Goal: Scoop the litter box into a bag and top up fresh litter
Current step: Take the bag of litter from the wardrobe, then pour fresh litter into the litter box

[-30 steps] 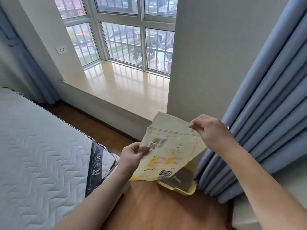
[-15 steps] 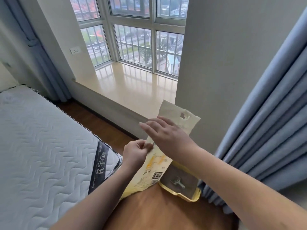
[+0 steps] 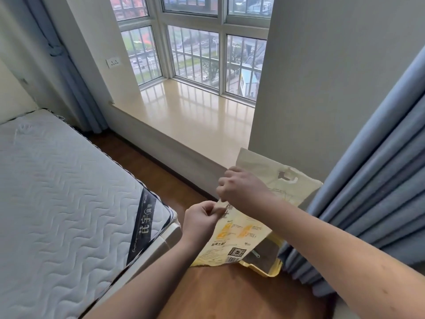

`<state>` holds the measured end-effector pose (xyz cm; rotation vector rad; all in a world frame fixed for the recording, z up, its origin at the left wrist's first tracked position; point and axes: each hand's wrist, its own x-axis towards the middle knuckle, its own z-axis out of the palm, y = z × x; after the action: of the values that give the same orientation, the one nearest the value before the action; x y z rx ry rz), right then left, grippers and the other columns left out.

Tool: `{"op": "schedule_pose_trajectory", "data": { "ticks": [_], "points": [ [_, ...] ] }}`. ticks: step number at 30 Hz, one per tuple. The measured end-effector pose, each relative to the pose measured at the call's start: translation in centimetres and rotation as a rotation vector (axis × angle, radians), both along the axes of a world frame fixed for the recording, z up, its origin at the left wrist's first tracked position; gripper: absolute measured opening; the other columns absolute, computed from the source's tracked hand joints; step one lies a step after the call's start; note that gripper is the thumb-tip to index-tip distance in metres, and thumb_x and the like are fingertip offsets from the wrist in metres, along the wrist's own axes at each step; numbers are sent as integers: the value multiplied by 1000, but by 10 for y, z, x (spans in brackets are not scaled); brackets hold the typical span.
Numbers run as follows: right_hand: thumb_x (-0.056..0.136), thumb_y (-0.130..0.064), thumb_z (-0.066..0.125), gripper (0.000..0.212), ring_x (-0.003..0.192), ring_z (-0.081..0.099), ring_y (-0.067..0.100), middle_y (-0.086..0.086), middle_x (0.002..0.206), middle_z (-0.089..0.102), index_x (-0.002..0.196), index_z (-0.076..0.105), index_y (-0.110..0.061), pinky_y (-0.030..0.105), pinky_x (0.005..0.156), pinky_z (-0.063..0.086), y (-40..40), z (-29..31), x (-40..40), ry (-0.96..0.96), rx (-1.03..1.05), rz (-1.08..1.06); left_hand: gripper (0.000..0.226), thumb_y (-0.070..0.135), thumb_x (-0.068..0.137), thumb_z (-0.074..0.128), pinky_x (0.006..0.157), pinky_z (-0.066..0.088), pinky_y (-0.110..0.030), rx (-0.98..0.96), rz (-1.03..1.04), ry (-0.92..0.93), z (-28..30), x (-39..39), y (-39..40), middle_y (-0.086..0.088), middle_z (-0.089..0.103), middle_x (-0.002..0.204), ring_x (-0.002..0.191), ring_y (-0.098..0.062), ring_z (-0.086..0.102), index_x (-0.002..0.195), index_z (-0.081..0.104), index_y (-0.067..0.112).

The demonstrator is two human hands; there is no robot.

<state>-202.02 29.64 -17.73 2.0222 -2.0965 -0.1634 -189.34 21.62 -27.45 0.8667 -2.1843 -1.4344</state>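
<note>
Half a second earlier the right hand [image 3: 243,189] lay flat, fingers straight, over the litter bag [image 3: 243,229]; now its fingers had curled onto the bag's left edge, just above the left hand [image 3: 202,218], which pinched that same edge as before. That probably meant the bag was about to be torn or pulled open, so topping up had not begun. Both hands were close together, nearly touching, each clamped on the bag, forearms reaching forward with the right crossing over the bag's face. The bag hung upright above the yellow litter box [image 3: 268,267], which sat on the wooden floor [image 3: 230,293] between the mattress [image 3: 69,192] and the blue curtain [image 3: 368,192].
</note>
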Motion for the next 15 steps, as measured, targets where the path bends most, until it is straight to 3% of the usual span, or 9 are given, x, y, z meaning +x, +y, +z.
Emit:
{"op": "schedule_pose_trajectory", "data": {
  "ticks": [5,9,12,15],
  "points": [
    [73,-11,72,13,68,58,20,-6,68,63,67,68,-21,34,73,51,2,4,12,-115,-107,42,15,49,81,72,63,47,-28,-82,-140,-104,-11,19,-23,18,68,72,68,-1,60,81,67,35],
    [72,-9,74,17,67,57,19,-7,67,61,65,66,-22,31,75,49,-1,11,23,-117,-179,-4,16,54,76,72,61,43,-25,-152,-153,-232,-39,48,-50,17,64,68,69,-2,58,73,59,44],
    [71,-8,77,21,67,58,20,-9,66,62,64,66,-24,30,74,50,-3,21,26,-99,-230,-100,30,67,74,58,54,35,-24,-139,-78,-162,-49,65,-66,15,57,60,57,-3,50,68,55,38],
    [73,-9,78,19,66,58,23,-4,67,63,66,66,-21,34,77,50,-5,27,27,-69,-256,-202,43,67,77,58,55,40,-35,-92,-44,-32,-49,69,-79,2,60,61,56,-9,50,70,57,24]
  ]
}}
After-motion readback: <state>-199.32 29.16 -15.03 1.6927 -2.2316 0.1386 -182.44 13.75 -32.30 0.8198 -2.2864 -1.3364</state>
